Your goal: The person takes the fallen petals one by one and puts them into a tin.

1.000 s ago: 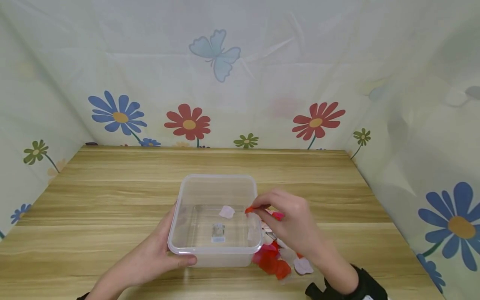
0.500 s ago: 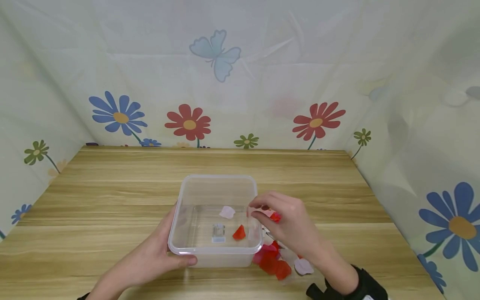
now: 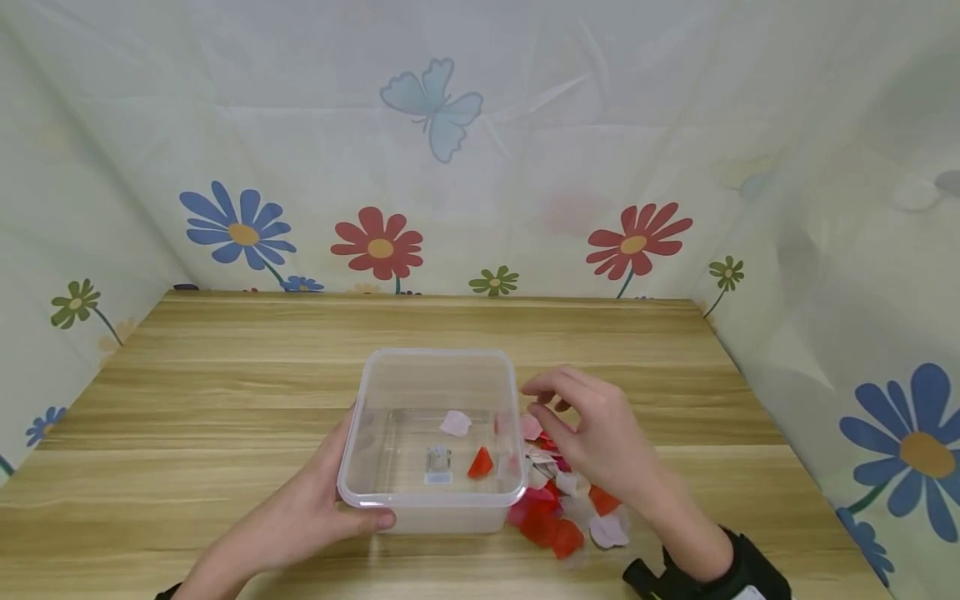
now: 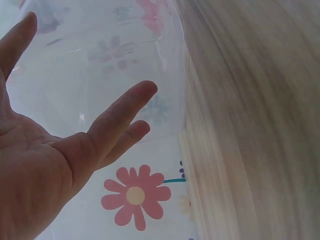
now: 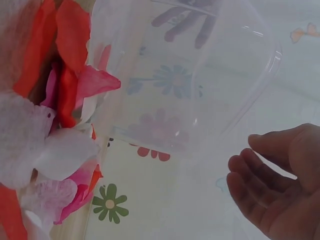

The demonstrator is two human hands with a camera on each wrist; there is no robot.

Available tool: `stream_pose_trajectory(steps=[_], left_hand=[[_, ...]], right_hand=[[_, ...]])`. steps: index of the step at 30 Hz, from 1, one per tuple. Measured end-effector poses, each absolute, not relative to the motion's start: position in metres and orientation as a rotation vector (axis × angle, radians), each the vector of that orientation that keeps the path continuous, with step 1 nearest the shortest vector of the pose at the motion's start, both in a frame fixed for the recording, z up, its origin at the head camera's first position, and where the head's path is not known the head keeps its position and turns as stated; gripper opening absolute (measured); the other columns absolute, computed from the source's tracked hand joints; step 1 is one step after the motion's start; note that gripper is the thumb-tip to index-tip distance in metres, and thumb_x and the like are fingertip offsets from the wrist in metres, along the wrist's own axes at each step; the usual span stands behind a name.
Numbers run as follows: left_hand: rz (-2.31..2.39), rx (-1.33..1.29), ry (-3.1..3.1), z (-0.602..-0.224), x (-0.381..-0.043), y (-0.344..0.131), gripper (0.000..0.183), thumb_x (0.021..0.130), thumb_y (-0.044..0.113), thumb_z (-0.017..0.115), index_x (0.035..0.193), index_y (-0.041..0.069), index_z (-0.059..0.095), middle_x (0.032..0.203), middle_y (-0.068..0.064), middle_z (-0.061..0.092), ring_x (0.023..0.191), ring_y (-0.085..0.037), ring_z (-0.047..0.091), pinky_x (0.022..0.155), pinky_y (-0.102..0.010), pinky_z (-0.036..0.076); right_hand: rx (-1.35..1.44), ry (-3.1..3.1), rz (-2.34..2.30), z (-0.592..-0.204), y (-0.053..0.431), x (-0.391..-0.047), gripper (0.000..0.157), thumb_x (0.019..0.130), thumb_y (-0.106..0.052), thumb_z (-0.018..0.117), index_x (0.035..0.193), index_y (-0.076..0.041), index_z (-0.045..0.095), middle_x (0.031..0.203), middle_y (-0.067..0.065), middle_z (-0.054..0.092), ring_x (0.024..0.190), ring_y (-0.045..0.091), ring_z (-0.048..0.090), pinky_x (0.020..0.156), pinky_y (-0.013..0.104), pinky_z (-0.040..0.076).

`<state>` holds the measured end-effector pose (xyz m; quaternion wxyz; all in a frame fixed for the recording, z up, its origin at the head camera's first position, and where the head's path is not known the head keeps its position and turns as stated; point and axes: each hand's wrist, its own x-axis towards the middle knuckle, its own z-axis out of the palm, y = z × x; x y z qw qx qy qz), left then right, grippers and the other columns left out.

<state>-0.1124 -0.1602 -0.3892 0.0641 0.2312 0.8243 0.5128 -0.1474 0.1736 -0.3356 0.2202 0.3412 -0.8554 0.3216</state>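
Note:
A clear plastic box (image 3: 427, 521) stands on the table; a pale petal (image 3: 455, 423), a red petal (image 3: 481, 463) and a small label (image 3: 438, 465) show at its bottom. My left hand (image 3: 307, 508) holds the box at its left side, thumb along the front wall, fingers partly hidden behind it. In the left wrist view the fingers (image 4: 120, 112) reach over the clear wall. My right hand (image 3: 592, 425) hovers just right of the rim, above a heap of fabric-like petals (image 3: 551, 533); its fingers are loosely bent, with nothing between thumb and fingertips (image 5: 256, 140).
The red, pink and white petals lie close against the box's right side, some overlapping; one pale petal (image 3: 609, 531) lies at the heap's front right. The wooden table (image 3: 225, 375) ends at a flower-printed cloth backdrop (image 3: 525, 167) behind and at both sides.
The right hand has let go of a red petal, which now lies inside the box. That hand has drawn back to the right, off the rim. The left hand stays on the box.

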Motion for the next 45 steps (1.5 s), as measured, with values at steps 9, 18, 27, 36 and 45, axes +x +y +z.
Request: stream_pose_trajectory(steps=[9,18,27,36,45], left_hand=[[1.532,0.690,2.508,-0.389,-0.113,-0.159,0.125,0.072,0.029,0.090,0.158,0.033,0.001,0.154,0.004,0.019,0.121,-0.030,0.046,0.094,-0.034,0.042],[1.550,0.732,2.500,-0.390,-0.113,-0.160,0.123,0.072,0.035,0.089,0.158,0.033,0.001,0.154,0.003,0.020,0.123,-0.031,0.044,0.097,-0.033,0.041],[1.537,0.746,2.523,-0.390,-0.112,-0.160,0.123,0.073,0.032,0.089,0.158,0.032,0.001,0.153,0.005,0.022,0.126,-0.029,0.042,0.099,-0.032,0.039],[1.566,0.757,2.498,-0.389,-0.113,-0.160,0.123,0.072,0.029,0.090,0.158,0.033,0.002,0.153,0.006,0.022,0.127,-0.029,0.040,0.100,-0.029,0.038],[1.557,0.739,2.502,-0.389,-0.112,-0.160,0.122,0.073,0.029,0.089,0.158,0.034,0.003,0.153,0.007,0.021,0.128,-0.029,0.040,0.100,-0.030,0.038]], right_hand=[[0.812,-2.729,0.731,-0.343,0.183,-0.147,0.022,0.081,-0.007,0.082,0.096,-0.014,0.068,0.090,-0.010,0.061,0.077,0.006,0.057,0.068,0.018,0.050],[0.910,-3.024,0.565,-0.350,0.195,-0.149,0.021,0.083,-0.008,0.077,0.079,-0.019,0.060,0.069,-0.014,0.048,0.061,0.006,0.047,0.054,0.018,0.041],[0.956,-3.150,0.523,-0.355,0.199,-0.148,0.024,0.081,0.001,0.073,0.078,-0.017,0.058,0.068,-0.011,0.049,0.060,0.007,0.047,0.053,0.019,0.039],[0.980,-3.217,0.537,-0.364,0.199,-0.149,0.022,0.081,0.002,0.072,0.078,-0.016,0.060,0.069,-0.009,0.052,0.059,0.008,0.048,0.050,0.019,0.039],[0.976,-3.219,0.468,-0.371,0.196,-0.151,0.024,0.079,0.002,0.074,0.080,-0.018,0.061,0.071,-0.010,0.052,0.062,0.010,0.047,0.053,0.020,0.039]])
